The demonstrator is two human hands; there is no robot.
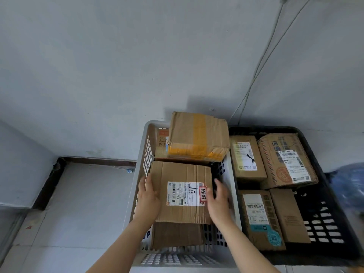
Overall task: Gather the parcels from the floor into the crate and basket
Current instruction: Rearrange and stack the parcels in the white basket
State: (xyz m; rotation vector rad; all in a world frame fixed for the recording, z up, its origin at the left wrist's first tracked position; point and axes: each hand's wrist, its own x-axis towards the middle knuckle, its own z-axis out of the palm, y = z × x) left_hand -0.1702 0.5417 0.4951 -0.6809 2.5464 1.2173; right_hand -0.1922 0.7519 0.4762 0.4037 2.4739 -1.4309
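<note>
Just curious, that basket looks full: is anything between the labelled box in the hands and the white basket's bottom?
Yes. A plain brown box already lies in the white basket right under the labelled box, and a yellow-taped box sits at the far end. It can likely only rest on top.

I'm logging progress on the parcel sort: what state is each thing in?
White basket: part filled with boxes.
Black crate: holds four parcels.
Labelled parcel: in the basket, held from both sides.
Left hand: flat against its left edge.
Right hand: against its right edge.
Yellow-taped box: sealed, stacked at the far end.
</note>
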